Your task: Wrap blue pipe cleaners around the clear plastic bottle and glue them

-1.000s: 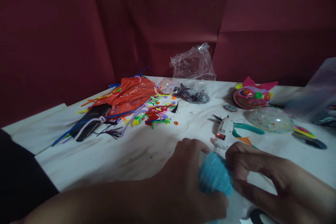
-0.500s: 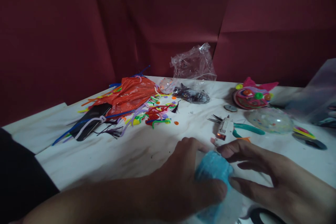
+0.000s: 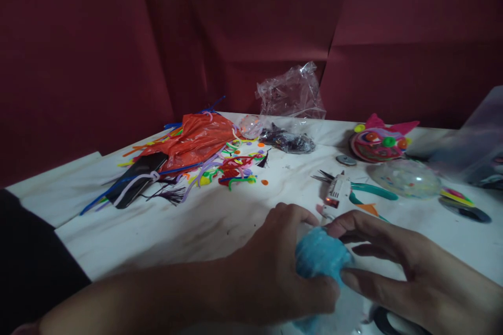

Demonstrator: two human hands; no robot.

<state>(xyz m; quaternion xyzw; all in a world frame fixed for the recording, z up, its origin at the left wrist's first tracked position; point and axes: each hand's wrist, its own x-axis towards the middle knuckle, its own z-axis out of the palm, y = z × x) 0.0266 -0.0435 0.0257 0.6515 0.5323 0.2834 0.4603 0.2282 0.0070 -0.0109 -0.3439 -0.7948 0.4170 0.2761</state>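
Observation:
At the bottom centre is a light-blue, crumpled, rounded piece (image 3: 323,254) with pale see-through material below it; its exact kind is unclear. My left hand (image 3: 288,267) is closed around its left side, the thumb lying across the front. My right hand (image 3: 393,267) pinches its right edge between thumb and fingers. Just beyond my fingertips lies a white glue gun (image 3: 337,191) with a small orange light on it. Scissors or pliers with teal handles (image 3: 373,191) lie against the gun.
At the left, an orange plastic bag (image 3: 200,138) lies among pipe cleaners, tassels and coloured dots. A clear plastic bag (image 3: 291,91) stands behind. To the right are a decorated cat-eared face (image 3: 379,141), a clear speckled dome (image 3: 408,179) and a dark roll (image 3: 393,322) near my right hand.
The blue piece has turned slightly in my hands and its top looks rounder. Both hands keep their hold, and the view has shifted a little.

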